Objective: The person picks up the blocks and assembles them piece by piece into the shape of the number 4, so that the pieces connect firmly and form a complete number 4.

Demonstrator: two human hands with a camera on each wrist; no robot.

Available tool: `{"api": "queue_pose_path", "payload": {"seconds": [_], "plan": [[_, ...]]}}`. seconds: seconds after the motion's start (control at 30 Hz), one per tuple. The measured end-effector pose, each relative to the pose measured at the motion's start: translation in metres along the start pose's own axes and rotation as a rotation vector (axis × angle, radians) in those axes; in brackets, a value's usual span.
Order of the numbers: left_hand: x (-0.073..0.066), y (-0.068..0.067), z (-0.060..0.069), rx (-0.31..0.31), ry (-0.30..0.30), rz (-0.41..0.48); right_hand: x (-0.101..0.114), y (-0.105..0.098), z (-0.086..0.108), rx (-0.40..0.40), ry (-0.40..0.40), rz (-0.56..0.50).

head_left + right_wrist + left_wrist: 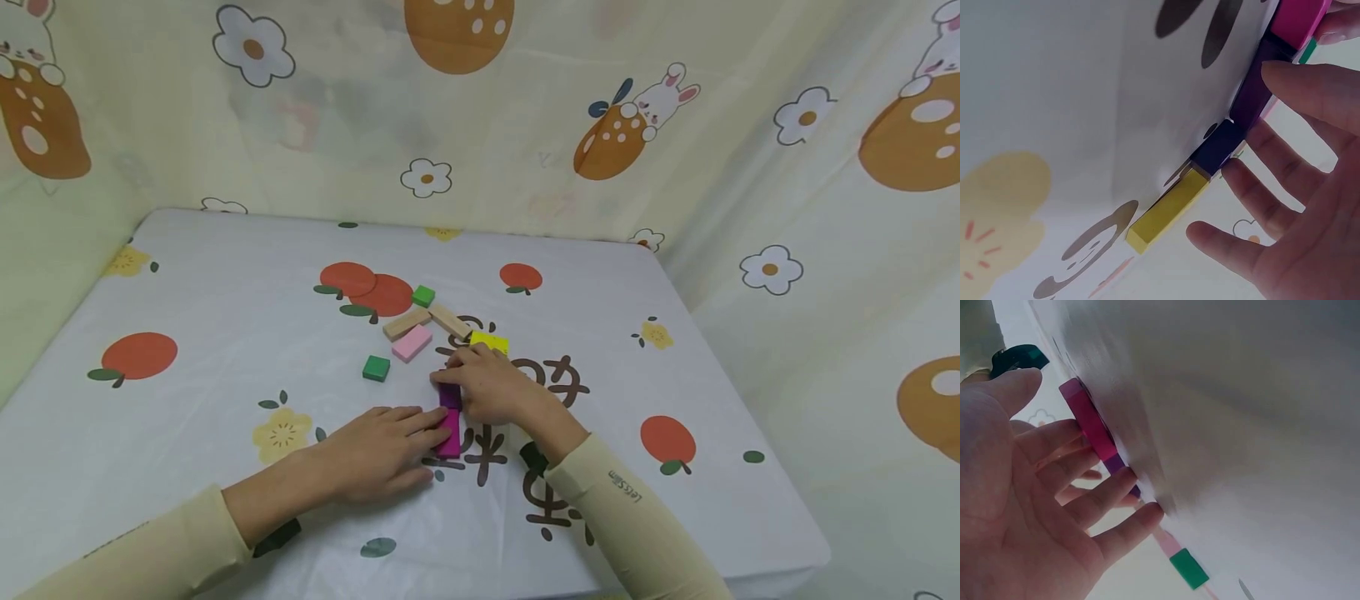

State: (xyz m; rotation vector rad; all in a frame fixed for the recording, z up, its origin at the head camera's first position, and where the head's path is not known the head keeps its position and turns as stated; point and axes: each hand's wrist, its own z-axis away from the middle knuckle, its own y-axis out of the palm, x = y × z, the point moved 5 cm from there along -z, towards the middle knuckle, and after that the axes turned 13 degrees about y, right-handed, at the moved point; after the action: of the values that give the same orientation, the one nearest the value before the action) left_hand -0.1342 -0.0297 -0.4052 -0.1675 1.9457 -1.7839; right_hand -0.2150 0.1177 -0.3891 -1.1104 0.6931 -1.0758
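My right hand [491, 385] pinches a dark purple block [449, 395] between thumb and index finger; the other fingers spread beyond it. This block meets the end of a magenta block [450, 437]. My left hand [378, 450] lies beside the magenta block with nearly straight fingers, its fingertips touching it. Past the purple block, a navy block [1217, 147] and a yellow block [1169, 209] continue the row in the right wrist view. The right hand hides the navy block in the head view. Both blocks are close to the right hand's outer fingertips.
Left of the row are a green block [376, 368] and a pink block [412, 342]. Farther back lie two wooden blocks, one left [407, 323] and one right [450, 321], plus a smaller green block [423, 296]. A printed white cloth [225, 333] covers the table; patterned curtains surround it.
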Motion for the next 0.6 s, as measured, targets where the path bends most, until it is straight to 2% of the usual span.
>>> {"api": "queue_pose_path", "payload": {"seconds": [0.6], "plan": [[0.0022, 0.0005, -0.0014, 0.003, -0.004, 0.011, 0.0048, -0.0005, -0.0023, -0.024, -0.007, -0.023]]}}
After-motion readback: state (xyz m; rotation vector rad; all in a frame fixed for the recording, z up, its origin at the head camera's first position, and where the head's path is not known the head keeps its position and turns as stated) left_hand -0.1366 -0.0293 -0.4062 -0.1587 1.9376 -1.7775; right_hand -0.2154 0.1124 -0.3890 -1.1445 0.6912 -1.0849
